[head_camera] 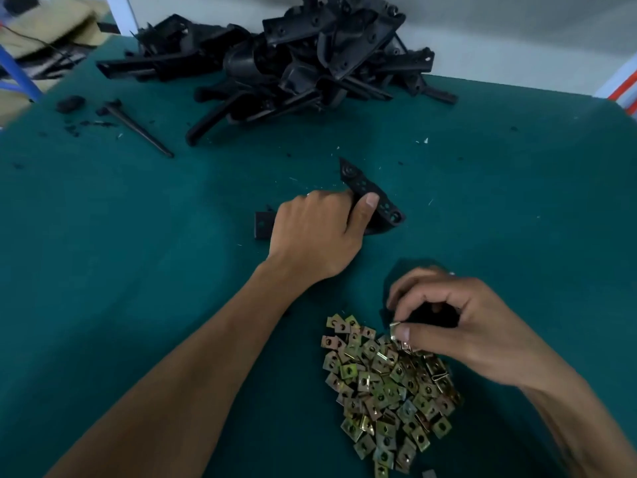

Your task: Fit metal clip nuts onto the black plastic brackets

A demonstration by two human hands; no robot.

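The left hand (315,232) grips a black bracket (374,198) lying on the green table (138,236) near mid-frame; fingers curl over the bracket's top and the thumb presses on its drilled face. The bracket runs diagonally, pointed end toward the far side, rounded end w/ a hole to the right of the thumb. A short black end of it shows to the left of the hand.

The right hand (458,322) is over the top edge of the clip nut pile (389,384), thumb and forefinger pinching one nut (395,330). The other fingers are curled w/ a dark gap beneath. The pile is brassy, flat square clips, each w/ a hole, spread on the table in front of the person, well apart from the held bracket.

At the far edge sits a big heap of brackets (303,60), tangled, some hanging toward the table's back edge. Left of it lie a black spike (138,127), a small black lump (70,103) and bits of black debris. Small pale flecks dot the cloth near the bracket. Beyond the table, top left, is a blue frame (19,77) and tan material, blurred.
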